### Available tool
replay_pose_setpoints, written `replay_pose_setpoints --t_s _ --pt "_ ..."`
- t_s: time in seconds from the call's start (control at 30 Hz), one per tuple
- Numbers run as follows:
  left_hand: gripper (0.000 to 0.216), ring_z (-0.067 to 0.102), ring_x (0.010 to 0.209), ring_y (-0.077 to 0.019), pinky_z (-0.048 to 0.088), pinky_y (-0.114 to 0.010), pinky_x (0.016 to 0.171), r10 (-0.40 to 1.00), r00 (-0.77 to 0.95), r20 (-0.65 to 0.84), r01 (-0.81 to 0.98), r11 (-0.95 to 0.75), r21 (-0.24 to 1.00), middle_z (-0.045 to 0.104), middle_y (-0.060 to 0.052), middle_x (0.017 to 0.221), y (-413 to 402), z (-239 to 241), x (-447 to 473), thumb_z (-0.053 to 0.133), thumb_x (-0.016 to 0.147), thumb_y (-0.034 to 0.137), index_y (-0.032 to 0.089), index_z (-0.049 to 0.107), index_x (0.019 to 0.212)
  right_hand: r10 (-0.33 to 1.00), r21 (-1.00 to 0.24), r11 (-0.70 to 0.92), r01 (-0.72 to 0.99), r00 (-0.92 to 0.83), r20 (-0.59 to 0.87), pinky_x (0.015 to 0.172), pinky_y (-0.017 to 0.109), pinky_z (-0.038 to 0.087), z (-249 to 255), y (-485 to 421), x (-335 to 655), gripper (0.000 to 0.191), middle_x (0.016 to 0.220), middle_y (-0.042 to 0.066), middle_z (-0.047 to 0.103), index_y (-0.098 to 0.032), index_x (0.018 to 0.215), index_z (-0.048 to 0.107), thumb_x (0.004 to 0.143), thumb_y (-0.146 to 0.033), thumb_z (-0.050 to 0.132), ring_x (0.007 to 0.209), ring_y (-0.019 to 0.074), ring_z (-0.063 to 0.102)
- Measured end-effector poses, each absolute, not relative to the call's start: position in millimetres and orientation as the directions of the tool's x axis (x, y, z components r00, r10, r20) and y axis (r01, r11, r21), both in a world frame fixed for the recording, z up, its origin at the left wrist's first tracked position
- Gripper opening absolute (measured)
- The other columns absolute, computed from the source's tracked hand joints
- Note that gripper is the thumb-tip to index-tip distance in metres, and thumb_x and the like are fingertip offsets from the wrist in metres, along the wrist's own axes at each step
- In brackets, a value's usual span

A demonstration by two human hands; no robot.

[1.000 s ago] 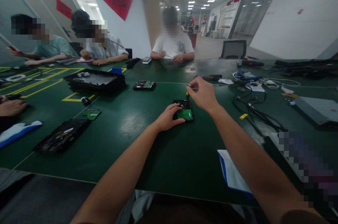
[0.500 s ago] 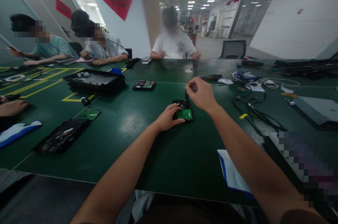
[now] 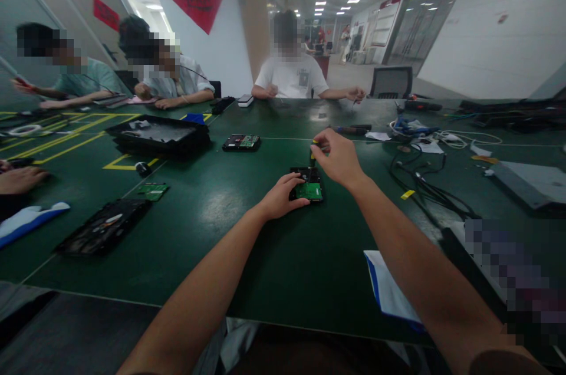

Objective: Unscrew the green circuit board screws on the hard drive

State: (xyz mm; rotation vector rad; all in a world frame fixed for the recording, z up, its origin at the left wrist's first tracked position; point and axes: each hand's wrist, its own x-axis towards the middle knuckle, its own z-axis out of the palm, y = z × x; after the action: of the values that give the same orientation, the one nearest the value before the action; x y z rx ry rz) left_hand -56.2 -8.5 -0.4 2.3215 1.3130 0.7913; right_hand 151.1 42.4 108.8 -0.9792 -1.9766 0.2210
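Note:
A hard drive (image 3: 311, 191) with a green circuit board facing up lies on the green table. My left hand (image 3: 283, 195) is closed on its left side, fingers over the far edge and thumb at the near edge. Above it, my right hand (image 3: 336, 154) pinches a screwdriver (image 3: 313, 154) with a black and yellow handle. The screwdriver stands nearly upright over the drive's far part; its tip is too small to make out.
A second drive (image 3: 241, 142) lies farther back. At left are stacked black trays (image 3: 159, 133), a loose green circuit board (image 3: 152, 191) and a black casing (image 3: 104, 226). Cables (image 3: 420, 174) and a grey box (image 3: 530, 183) lie at right. A person (image 3: 289, 74) sits opposite.
My hands stay in place around the drive, while the screwdriver handle appears turned, showing more yellow. The person opposite has moved a hand outward, toward the picture's right.

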Motion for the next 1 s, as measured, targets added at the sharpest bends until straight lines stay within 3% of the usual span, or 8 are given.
replay_pose_setpoints --t_s 1.0 --pt "0.068 0.038 0.152 -0.0313 0.033 -0.048 0.126 0.856 0.414 0.308 0.659 -0.516 0.547 0.048 -0.016 0.156 -8.9 0.2 -56.0 0.073 0.087 0.057 0.018 0.057 0.141 0.701 -0.479 0.676 0.560 -0.289 0.652 0.079 0.038 0.053 112.8 39.4 151.3 0.007 0.092 0.005 0.070 -0.024 0.092 0.059 0.092 -0.031 0.062 0.085 0.0220 0.066"
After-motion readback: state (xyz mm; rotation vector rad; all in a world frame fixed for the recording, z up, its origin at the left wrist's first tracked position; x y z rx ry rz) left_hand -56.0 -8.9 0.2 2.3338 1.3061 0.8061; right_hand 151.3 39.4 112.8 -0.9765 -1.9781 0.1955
